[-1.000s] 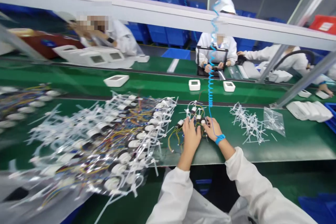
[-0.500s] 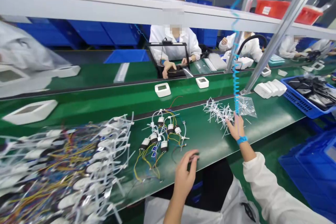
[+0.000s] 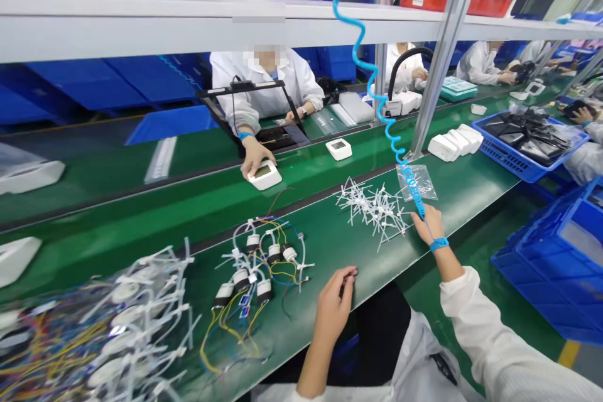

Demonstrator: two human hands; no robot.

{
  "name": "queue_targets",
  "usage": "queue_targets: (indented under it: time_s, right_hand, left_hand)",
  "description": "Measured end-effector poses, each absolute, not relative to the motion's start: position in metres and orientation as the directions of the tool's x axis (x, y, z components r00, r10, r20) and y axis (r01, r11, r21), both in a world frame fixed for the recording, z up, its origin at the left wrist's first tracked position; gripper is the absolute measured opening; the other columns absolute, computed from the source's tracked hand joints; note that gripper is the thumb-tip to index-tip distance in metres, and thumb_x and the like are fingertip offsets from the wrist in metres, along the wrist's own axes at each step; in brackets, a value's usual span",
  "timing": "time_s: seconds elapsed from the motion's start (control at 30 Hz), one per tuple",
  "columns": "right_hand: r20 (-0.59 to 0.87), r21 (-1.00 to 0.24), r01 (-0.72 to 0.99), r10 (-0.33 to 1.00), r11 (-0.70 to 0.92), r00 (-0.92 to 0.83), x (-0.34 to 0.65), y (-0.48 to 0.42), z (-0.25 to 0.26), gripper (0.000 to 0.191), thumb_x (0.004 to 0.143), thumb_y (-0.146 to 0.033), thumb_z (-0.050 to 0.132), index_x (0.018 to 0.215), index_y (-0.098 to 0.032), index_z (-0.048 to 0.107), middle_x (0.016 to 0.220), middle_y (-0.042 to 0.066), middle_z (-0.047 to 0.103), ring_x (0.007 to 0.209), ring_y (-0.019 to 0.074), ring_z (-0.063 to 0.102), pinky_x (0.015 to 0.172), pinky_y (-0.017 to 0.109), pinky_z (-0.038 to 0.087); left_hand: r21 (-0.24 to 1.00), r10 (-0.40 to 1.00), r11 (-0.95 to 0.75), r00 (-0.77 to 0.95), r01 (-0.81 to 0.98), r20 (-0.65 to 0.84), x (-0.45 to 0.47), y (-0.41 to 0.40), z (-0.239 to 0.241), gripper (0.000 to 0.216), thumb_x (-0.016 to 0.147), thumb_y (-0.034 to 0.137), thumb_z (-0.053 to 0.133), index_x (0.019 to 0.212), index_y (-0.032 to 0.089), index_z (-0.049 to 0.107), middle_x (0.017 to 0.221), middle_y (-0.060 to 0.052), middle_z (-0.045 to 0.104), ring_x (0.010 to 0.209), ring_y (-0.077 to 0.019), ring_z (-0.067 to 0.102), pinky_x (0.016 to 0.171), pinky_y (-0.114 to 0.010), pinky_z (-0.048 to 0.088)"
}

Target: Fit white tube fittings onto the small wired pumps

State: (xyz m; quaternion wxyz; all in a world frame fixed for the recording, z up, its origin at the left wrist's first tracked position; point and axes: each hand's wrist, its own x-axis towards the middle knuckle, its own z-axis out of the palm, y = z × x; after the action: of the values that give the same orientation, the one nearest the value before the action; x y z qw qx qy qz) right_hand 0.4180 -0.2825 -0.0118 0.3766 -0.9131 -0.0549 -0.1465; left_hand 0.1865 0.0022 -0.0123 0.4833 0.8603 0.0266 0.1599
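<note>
My left hand hovers over the near edge of the green bench, thumb and forefinger pinched together; what they hold, if anything, is too small to name. Just left of it lies a small cluster of wired black-and-white parts with yellow and blue leads. My right hand, with a blue wrist strap on a coiled blue cord, rests at the right edge of a pile of white cable ties. Its fingers curl down among the ties and are mostly hidden.
A big heap of the same wired parts fills the bench's left. A clear plastic bag lies behind the ties. Across the belt a co-worker's hand rests on a white device; another device sits nearby. A metal post, white housings and blue crates stand right.
My view has swung right. My hands left the small cluster: the right moved to the cable ties, the left drew back to the bench edge. The co-worker's hand reached a white device.
</note>
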Motion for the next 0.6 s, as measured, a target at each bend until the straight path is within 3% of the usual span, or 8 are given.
queue_targets:
  time_s: [0.1,0.2,0.33,0.47,0.6]
  right_hand:
    - [0.283,-0.680,0.243,0.058,-0.692,0.957,0.409,-0.269,-0.024,0.031,0.092,-0.029,0.067,0.117,-0.018,0.082,0.127,0.018,0.076,0.124,0.0359,0.069,0.116,0.056,0.052]
    - [0.267,-0.702,0.269,0.107,-0.660,0.958,0.403,-0.253,-0.030,0.031,0.092,-0.031,0.069,0.118,-0.022,0.083,0.122,0.014,0.079,0.108,0.0304,0.074,0.101,0.046,0.062]
    - [0.258,-0.731,0.235,0.059,-0.641,0.964,0.414,-0.265,-0.028,0.033,0.101,-0.037,0.058,0.119,-0.023,0.082,0.112,0.009,0.082,0.092,0.0266,0.076,0.090,0.041,0.064]
    - [0.273,-0.716,0.188,-0.022,-0.673,0.962,0.452,-0.294,-0.018,0.042,0.103,-0.042,0.055,0.130,-0.019,0.076,0.125,0.015,0.080,0.106,0.0309,0.075,0.101,0.047,0.061]
    - [0.268,-0.648,0.159,-0.028,-0.745,0.963,0.510,-0.300,-0.006,0.060,0.095,-0.045,0.067,0.146,-0.013,0.066,0.145,0.024,0.070,0.135,0.0407,0.063,0.120,0.059,0.047]
  left_hand:
    - [0.829,0.185,-0.548,0.951,-0.111,0.250,0.189,0.003,-0.012,0.029,0.112,0.037,0.055,0.119,0.022,0.079,0.114,-0.011,0.086,0.105,-0.0267,0.084,0.094,-0.038,0.066]
    - [0.819,0.177,-0.561,0.949,-0.121,0.262,0.190,0.003,-0.012,0.029,0.111,0.036,0.055,0.119,0.023,0.079,0.113,-0.010,0.086,0.104,-0.0264,0.084,0.093,-0.037,0.066]
    - [0.819,0.174,-0.561,0.949,-0.126,0.265,0.188,0.003,-0.011,0.028,0.112,0.035,0.055,0.118,0.023,0.080,0.112,-0.010,0.086,0.104,-0.0262,0.084,0.094,-0.037,0.065]
    - [0.822,0.182,-0.556,0.948,-0.120,0.261,0.188,0.002,-0.010,0.029,0.112,0.035,0.054,0.116,0.023,0.080,0.111,-0.010,0.085,0.102,-0.0260,0.084,0.094,-0.037,0.065]
    - [0.826,0.174,-0.552,0.953,-0.115,0.249,0.190,0.003,-0.010,0.029,0.112,0.036,0.054,0.116,0.023,0.080,0.110,-0.010,0.086,0.102,-0.0258,0.084,0.093,-0.037,0.065]
